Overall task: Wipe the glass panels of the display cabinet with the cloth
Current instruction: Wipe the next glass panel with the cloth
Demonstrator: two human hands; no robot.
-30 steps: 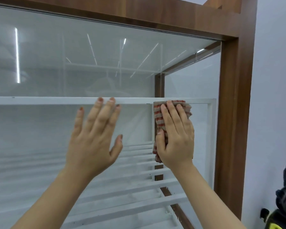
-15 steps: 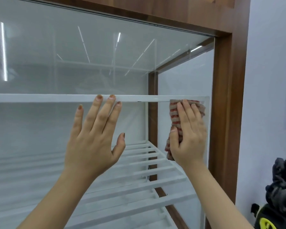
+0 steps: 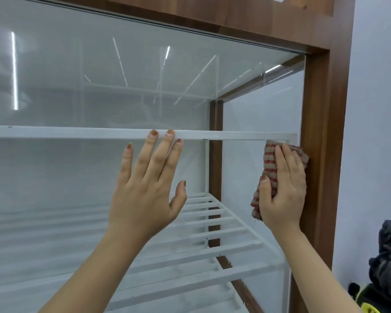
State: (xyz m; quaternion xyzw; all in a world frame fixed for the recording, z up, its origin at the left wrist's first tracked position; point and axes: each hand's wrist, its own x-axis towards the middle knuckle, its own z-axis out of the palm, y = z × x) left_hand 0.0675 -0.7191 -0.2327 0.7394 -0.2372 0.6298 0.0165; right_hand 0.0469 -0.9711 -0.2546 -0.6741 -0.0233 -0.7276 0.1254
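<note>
- The right hand (image 3: 283,190) presses a folded red-striped cloth (image 3: 269,164) flat against the glass panel (image 3: 145,82) — at its far right edge, touching the wooden frame (image 3: 323,143).
- The left hand (image 3: 148,188) lies spread and empty on the glass, fingertips at the white shelf bar (image 3: 54,132).

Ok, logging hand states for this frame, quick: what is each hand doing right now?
Left hand: open, flat toward the glass, holding nothing.
Right hand: pressing the cloth against the glass by the frame.
</note>
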